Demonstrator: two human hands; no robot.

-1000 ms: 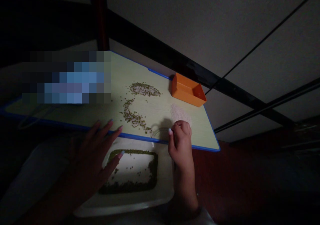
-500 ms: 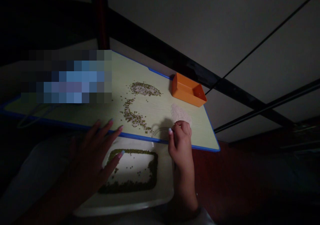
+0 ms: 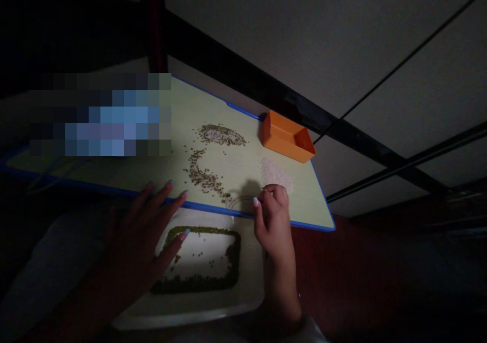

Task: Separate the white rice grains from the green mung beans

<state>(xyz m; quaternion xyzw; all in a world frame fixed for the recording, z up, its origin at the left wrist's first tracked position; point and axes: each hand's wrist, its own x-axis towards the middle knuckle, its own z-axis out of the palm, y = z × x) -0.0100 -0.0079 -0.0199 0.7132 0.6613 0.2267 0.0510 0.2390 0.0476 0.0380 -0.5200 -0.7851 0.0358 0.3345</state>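
My left hand (image 3: 146,234) is open, its fingers spread over the near edge of the table and the left rim of a white basin (image 3: 251,272). Green beans (image 3: 198,284) lie along the edges of the basin's floor, with a few scattered in the middle. My right hand (image 3: 274,213) is over the table's near edge, fingers curled and thumb held out; whatever they hold, if anything, is hidden. Just beyond it lies a patch of white grains (image 3: 274,171). To its left, a curved band of mixed green beans and pale grains (image 3: 205,178) reaches toward the basin.
The pale yellow-green table (image 3: 243,168) has a blue rim. Farther back on it is a mixed pile of beans and grains (image 3: 222,135). An orange box (image 3: 287,147) stands at the far right edge. Something bluish and pixelated (image 3: 117,125) covers the left end. Behind stand pale panels.
My right hand has shifted slightly left, its thumb moving a little away from the curled fingers. My left hand, the piles and the basin look the same.
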